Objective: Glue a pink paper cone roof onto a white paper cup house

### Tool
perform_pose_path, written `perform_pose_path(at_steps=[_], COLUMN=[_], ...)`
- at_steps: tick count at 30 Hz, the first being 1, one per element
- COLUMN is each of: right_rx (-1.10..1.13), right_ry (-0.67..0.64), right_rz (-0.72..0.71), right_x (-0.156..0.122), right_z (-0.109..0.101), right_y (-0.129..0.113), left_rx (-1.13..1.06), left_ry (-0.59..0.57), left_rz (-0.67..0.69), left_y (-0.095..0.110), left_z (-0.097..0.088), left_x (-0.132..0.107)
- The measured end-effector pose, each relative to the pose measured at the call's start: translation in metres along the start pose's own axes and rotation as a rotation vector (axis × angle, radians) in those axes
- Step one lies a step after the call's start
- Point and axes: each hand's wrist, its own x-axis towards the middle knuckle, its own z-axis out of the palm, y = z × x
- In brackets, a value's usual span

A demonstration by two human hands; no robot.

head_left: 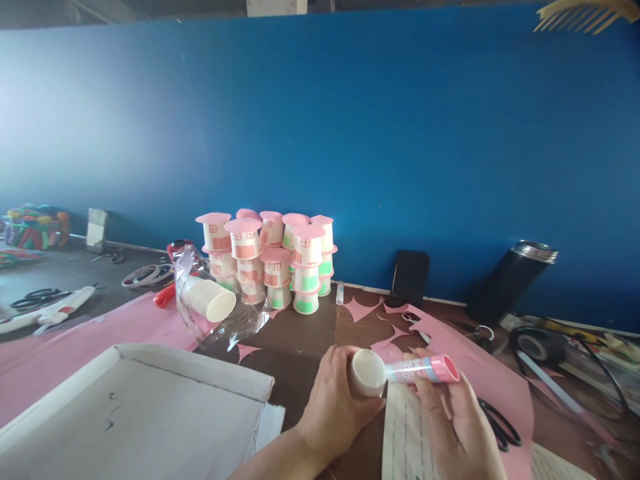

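A bare strip of brown table [295,337] runs between the stacked cups and the hands, bounded on the left by the raised edge of a shallow white box [195,367] and on the right by cut pink paper [480,353]. The blue wall [350,133] closes off the far side. The left forearm passes close by the box's right corner.

One paper cup [369,377] is in the left hand [330,403], above the table in front of the stacks, fingers and thumb wrapped around it. One glue stick [417,369] is gripped in the fingers of the right hand [453,417], its narrow end at the cup's right side; I cannot tell whether they touch.

Behind stand about eight stacks of pink-topped cups [307,267], the rear ones partly hidden. One phone [410,275] and one flask [510,280] lean by the wall, and one pair of scissors [501,427] lies on the right-hand paper.

The held cup's mouth shows a white inside. A clear bag [186,273] holds nested white cups [213,300], too tightly packed to count. The box's floor carries dark pen marks.
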Motion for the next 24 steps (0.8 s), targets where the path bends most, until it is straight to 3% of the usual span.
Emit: perform_pose_path(at_steps=[10, 24], right_rx=[0.042, -0.067], right_ry=[0.003, -0.006], right_rz=[0.009, -0.139], right_x=[0.0019, 0.0049], right_z=[0.0007, -0.0011], right_y=[0.0051, -0.0024], left_rx=[0.001, 0.020], left_ry=[-0.087, -0.034], left_rz=[0.012, -0.003], left_y=[-0.0035, 0.0010], left_z=[-0.0053, -0.0014], left_x=[0.0023, -0.0008])
